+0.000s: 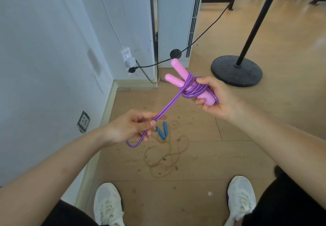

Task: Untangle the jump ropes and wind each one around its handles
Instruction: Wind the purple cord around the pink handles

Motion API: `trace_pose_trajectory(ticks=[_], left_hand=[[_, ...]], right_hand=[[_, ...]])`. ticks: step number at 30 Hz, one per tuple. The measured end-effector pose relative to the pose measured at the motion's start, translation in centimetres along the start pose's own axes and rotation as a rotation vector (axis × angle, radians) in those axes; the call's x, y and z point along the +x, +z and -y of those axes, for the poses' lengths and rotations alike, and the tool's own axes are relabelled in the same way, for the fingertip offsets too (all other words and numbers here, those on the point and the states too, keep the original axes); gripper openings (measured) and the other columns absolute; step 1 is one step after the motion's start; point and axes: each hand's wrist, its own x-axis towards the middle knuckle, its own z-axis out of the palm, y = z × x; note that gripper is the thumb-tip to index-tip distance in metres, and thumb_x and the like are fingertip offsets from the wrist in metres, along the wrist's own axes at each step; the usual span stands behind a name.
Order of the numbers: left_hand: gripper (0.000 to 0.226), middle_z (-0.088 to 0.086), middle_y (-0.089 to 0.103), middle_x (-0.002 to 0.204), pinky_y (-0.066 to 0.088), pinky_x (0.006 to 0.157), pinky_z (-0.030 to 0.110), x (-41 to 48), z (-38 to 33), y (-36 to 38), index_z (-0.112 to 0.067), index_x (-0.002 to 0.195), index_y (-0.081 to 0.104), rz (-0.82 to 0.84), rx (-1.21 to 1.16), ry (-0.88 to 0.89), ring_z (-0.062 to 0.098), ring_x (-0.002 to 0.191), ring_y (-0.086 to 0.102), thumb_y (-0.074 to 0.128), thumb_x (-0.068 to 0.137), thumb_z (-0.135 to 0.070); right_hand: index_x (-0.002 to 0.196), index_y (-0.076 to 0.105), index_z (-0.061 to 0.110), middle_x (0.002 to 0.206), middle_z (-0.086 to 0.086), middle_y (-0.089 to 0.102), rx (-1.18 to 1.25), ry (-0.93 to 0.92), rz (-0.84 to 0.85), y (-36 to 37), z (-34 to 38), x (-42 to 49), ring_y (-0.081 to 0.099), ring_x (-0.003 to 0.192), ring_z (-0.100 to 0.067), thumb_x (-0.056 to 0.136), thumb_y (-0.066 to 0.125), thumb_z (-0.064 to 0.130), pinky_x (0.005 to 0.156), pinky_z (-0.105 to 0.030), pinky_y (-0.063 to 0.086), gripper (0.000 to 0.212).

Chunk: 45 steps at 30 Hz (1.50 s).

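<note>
Purple rope (169, 106), frame centre, is mostly coiled round the pink handles (178, 74). Right hand (217, 98) curls its fingers round the handles, thumb pressing the coils. Left hand (134, 127), lower left, pinches the taut strands btwn thumb & fingers. Risk: the handles splay in a V, so the coils could slip if tension drops. Blue-handled rope (163, 132) lies on the floor, unwound.

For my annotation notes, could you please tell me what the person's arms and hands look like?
The left forearm and right forearm are bare; no sleeves show. The left hand and right hand wear no gloves, and I see no watch, bracelet or ring.
</note>
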Motion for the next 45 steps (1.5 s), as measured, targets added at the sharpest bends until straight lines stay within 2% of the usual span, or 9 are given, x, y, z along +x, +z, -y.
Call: trace_pose_trajectory(ticks=[5, 10, 13, 21, 26, 31, 35, 39, 45], left_hand=[[0.028, -0.002, 0.055, 0.069, 0.049, 0.071, 0.031, 0.6, 1.0, -0.8, -0.022, 0.124, 0.069, -0.022, 0.157, -0.002, 0.016, 0.068, 0.058, 0.051, 0.103, -0.020], [0.019, -0.005, 0.060, 0.058, 0.046, 0.056, 0.017, 0.9, 0.1, -2.9, -0.018, 0.108, 0.076, -0.100, 0.307, -0.016, 0.006, 0.052, 0.057, 0.062, 0.096, -0.023], [0.009, -0.004, 0.064, 0.060, 0.055, 0.065, 0.033, 1.0, 0.0, -3.3, -0.025, 0.089, 0.077, -0.121, 0.407, -0.018, 0.011, 0.058, 0.063, 0.070, 0.091, -0.030], [0.016, 0.002, 0.065, 0.066, 0.048, 0.052, 0.022, 0.9, -2.2, -0.2, -0.005, 0.094, 0.074, -0.214, 0.151, 0.025, 0.018, 0.061, 0.067, 0.064, 0.097, -0.017], [0.020, 0.000, 0.073, 0.076, 0.057, 0.061, 0.026, 0.5, -2.7, 2.1, -0.015, 0.111, 0.075, -0.260, 0.050, 0.131, 0.013, 0.062, 0.068, 0.059, 0.098, -0.010], [0.031, -0.006, 0.061, 0.096, 0.052, 0.072, 0.026, 1.2, -2.2, 3.7, -0.020, 0.130, 0.064, -0.433, 0.429, 0.391, 0.008, 0.078, 0.059, 0.057, 0.100, -0.024], [0.052, -0.005, 0.053, 0.114, 0.044, 0.074, 0.016, 1.4, -2.2, 3.9, -0.016, 0.148, 0.046, -0.544, 0.640, 0.482, 0.007, 0.086, 0.050, 0.054, 0.100, -0.034], [0.059, -0.003, 0.050, 0.114, 0.035, 0.079, 0.004, 1.6, -2.2, 4.0, -0.019, 0.144, 0.052, -0.514, 0.637, 0.546, 0.003, 0.090, 0.046, 0.071, 0.090, -0.032], [0.055, 0.001, 0.057, 0.107, 0.052, 0.087, 0.035, 2.0, -2.3, 3.4, -0.018, 0.123, 0.070, -0.699, 0.559, 0.579, 0.017, 0.102, 0.058, 0.086, 0.073, -0.036]], right_hand=[[0.106, 0.062, 0.008, 0.100, -0.012, 0.062, -0.160, 0.068, 0.255, 0.0, -0.2, -0.2, 0.055, 0.064, -0.013, 0.067, 0.078, 0.017, 0.038, -0.018, 0.041, 0.044], [0.109, 0.061, 0.009, 0.088, -0.011, 0.067, -0.548, 0.121, 0.432, 0.4, 0.2, -1.7, 0.058, 0.053, -0.017, 0.076, 0.057, 0.002, 0.036, -0.021, 0.040, 0.033], [0.106, 0.067, 0.014, 0.092, -0.015, 0.066, -0.786, 0.178, 0.538, 0.3, -0.4, -1.6, 0.058, 0.057, -0.025, 0.070, 0.072, 0.009, 0.037, -0.024, 0.044, 0.038], [0.106, 0.066, 0.018, 0.088, -0.011, 0.072, -1.153, 0.085, 0.258, 0.9, -2.2, -1.6, 0.060, 0.061, -0.023, 0.077, 0.078, 0.003, 0.044, -0.028, 0.047, 0.036], [0.106, 0.067, 0.019, 0.093, -0.012, 0.072, -0.914, -0.114, -0.055, 1.3, -2.7, -1.0, 0.065, 0.062, -0.024, 0.077, 0.079, 0.006, 0.048, -0.031, 0.051, 0.034], [0.107, 0.070, 0.019, 0.095, -0.009, 0.070, -0.573, -0.114, -0.181, 2.1, -3.2, -0.8, 0.065, 0.063, -0.020, 0.078, 0.080, 0.013, 0.048, -0.030, 0.048, 0.031], [0.109, 0.070, 0.013, 0.092, -0.010, 0.071, -0.440, -0.048, -0.145, 2.7, -3.6, -0.9, 0.061, 0.074, -0.026, 0.082, 0.077, 0.016, 0.049, -0.030, 0.045, 0.028], [0.114, 0.067, 0.011, 0.096, -0.015, 0.071, -0.451, -0.053, -0.084, 3.0, -3.4, -1.2, 0.061, 0.078, -0.025, 0.087, 0.068, 0.010, 0.051, -0.031, 0.046, 0.027], [0.138, 0.047, 0.021, 0.111, -0.020, 0.067, -0.399, -0.086, 0.112, 3.0, -2.8, -1.6, 0.065, 0.093, -0.029, 0.070, 0.063, -0.003, 0.080, -0.039, 0.056, 0.075]])
